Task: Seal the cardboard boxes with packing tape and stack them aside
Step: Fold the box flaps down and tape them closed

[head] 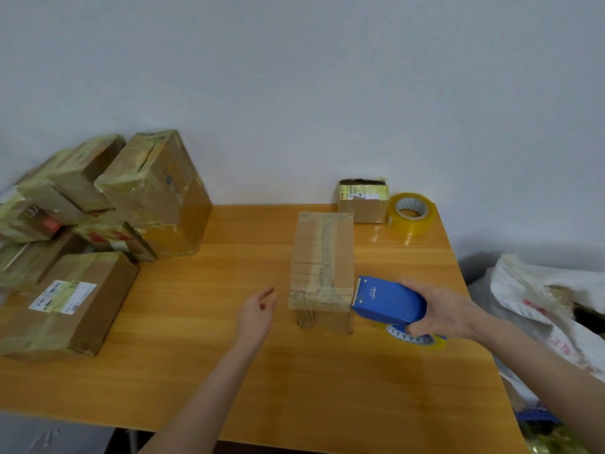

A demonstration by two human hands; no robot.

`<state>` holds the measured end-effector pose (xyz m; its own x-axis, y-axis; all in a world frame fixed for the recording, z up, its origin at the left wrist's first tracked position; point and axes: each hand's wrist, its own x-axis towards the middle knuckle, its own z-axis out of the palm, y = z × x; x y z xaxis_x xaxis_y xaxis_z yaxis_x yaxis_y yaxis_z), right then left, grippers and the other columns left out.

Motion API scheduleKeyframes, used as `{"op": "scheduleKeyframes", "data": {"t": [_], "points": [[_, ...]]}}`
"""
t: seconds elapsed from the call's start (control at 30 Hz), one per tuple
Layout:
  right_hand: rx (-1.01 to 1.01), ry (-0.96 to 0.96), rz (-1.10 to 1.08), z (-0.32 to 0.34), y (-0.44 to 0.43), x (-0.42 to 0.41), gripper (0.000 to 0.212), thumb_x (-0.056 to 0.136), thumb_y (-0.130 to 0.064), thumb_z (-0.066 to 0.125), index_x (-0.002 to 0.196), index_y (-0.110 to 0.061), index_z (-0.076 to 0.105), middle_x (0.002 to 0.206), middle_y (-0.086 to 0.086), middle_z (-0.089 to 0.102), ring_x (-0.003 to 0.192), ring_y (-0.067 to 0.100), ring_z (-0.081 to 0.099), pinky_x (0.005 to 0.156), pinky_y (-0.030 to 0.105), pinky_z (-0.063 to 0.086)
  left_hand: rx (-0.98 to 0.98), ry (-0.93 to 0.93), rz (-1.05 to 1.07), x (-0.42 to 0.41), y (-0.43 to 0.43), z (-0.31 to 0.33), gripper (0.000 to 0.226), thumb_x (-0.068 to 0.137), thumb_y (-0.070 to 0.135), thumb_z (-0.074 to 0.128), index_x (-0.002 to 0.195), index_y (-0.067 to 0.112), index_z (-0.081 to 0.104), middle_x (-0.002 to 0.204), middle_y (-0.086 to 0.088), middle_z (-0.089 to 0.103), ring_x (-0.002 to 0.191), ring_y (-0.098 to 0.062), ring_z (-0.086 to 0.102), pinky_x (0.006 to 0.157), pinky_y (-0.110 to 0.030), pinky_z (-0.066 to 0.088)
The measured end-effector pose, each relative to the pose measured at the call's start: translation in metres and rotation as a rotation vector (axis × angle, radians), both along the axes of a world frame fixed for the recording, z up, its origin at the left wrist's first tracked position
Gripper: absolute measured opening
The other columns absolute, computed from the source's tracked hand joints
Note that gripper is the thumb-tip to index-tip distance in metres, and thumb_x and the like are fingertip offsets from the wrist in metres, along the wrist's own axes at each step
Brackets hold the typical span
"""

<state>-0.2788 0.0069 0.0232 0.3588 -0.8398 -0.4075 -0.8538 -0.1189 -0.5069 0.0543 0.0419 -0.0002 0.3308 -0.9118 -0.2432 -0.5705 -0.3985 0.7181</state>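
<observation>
A long narrow cardboard box (322,260) lies in the middle of the wooden table (203,371), with a wrinkled strip of tape along its top. My right hand (448,309) grips a blue tape dispenser (388,301) loaded with a clear roll, its blade end touching the box's near right corner. My left hand (258,311) hovers just left of the box with relaxed fingers, holding nothing. A small box (363,201) with yellow labels stands at the back against the wall.
A spare roll of clear tape (412,213) sits beside the small box at the back right. A pile of several taped boxes (98,221) fills the table's left side. White bags (550,299) lie beyond the table's right edge.
</observation>
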Motion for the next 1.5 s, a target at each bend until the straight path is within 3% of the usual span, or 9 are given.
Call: {"op": "scheduleKeyframes", "data": {"t": [0.13,0.3,0.43,0.5,0.6,0.77,0.97,1.27,1.5], "points": [[0.007,-0.025,-0.012,-0.007,0.002,-0.001,0.086,0.059,-0.045,0.071,0.137,-0.040,0.035,0.107,-0.012,0.056,0.092,0.010,0.058,0.075,0.028,0.052,-0.236,0.005,-0.200,-0.028,0.012,0.014,0.047,0.103,0.025,0.038,0.147,0.012,0.032,0.151,0.006,0.028,0.139,-0.009,0.028,0.115,-0.026,0.024],[0.000,-0.048,-0.008,-0.012,0.002,0.008,0.081,0.061,-0.041,0.073,0.132,-0.045,0.035,0.104,-0.012,0.056,0.091,0.012,0.058,0.072,0.026,0.049,-0.182,0.092,-0.249,-0.039,0.015,0.017,0.049,0.103,0.032,0.034,0.149,0.016,0.024,0.159,0.003,0.011,0.145,-0.011,0.015,0.112,-0.021,0.016],[0.029,-0.079,-0.001,-0.015,0.000,0.023,0.084,0.064,-0.035,0.075,0.137,-0.042,0.033,0.106,-0.010,0.056,0.091,0.012,0.058,0.072,0.027,0.052,-0.122,-0.576,-0.543,-0.022,0.015,0.000,0.076,0.088,0.063,-0.010,0.150,0.020,-0.004,0.156,0.002,-0.018,0.146,-0.017,-0.016,0.119,-0.034,-0.005],[0.028,-0.068,0.015,-0.016,0.001,0.022,0.083,0.065,-0.036,0.075,0.135,-0.043,0.033,0.107,-0.009,0.056,0.092,0.013,0.058,0.075,0.031,0.054,-0.163,-0.748,-0.700,-0.029,0.016,-0.004,0.083,0.080,0.064,-0.027,0.148,0.022,-0.010,0.155,0.001,-0.017,0.145,-0.018,-0.018,0.116,-0.034,-0.014],[0.017,-0.038,0.023,-0.016,0.002,0.016,0.082,0.067,-0.037,0.074,0.137,-0.040,0.032,0.108,-0.009,0.056,0.093,0.012,0.057,0.076,0.031,0.053,-0.198,-0.754,-0.750,-0.035,0.015,-0.006,0.071,0.089,0.061,-0.010,0.149,0.022,-0.002,0.156,0.002,-0.007,0.147,-0.015,-0.005,0.116,-0.034,-0.011],[0.021,-0.082,0.057,-0.013,0.003,0.021,0.080,0.062,-0.045,0.071,0.133,-0.043,0.035,0.107,-0.012,0.056,0.093,0.010,0.058,0.078,0.034,0.055,-0.101,-0.822,-0.762,-0.033,0.017,0.002,0.072,0.087,0.062,-0.004,0.144,0.021,-0.018,0.154,0.001,-0.021,0.145,-0.014,-0.018,0.117,-0.033,-0.015],[-0.063,-0.065,0.058,-0.009,0.010,0.008,0.072,0.066,-0.064,0.071,0.124,-0.046,0.034,0.106,-0.016,0.056,0.093,0.009,0.057,0.078,0.032,0.052,-0.208,-0.815,-0.884,-0.061,0.017,0.013,0.085,0.096,0.038,0.045,0.145,0.021,-0.023,0.156,0.004,-0.023,0.144,-0.013,-0.021,0.120,-0.038,-0.010],[-0.029,-0.202,0.005,-0.008,0.019,-0.007,0.065,0.071,-0.048,0.075,0.124,-0.049,0.037,0.105,-0.019,0.057,0.093,0.006,0.058,0.080,0.032,0.053,-0.225,-0.823,-0.867,-0.056,0.011,0.003,0.088,0.091,0.031,0.051,0.148,0.027,-0.016,0.158,0.005,-0.014,0.147,-0.010,-0.010,0.117,-0.033,-0.013],[0.013,-0.124,0.000,-0.008,0.027,-0.035,0.070,0.065,-0.060,0.069,0.126,-0.052,0.036,0.106,-0.017,0.060,0.093,0.007,0.060,0.079,0.033,0.053,-0.198,-0.843,-0.863,-0.059,0.008,0.007,0.093,0.088,0.033,0.057,0.148,0.026,-0.014,0.157,0.004,-0.012,0.146,-0.010,-0.006,0.115,-0.033,-0.011]]}}
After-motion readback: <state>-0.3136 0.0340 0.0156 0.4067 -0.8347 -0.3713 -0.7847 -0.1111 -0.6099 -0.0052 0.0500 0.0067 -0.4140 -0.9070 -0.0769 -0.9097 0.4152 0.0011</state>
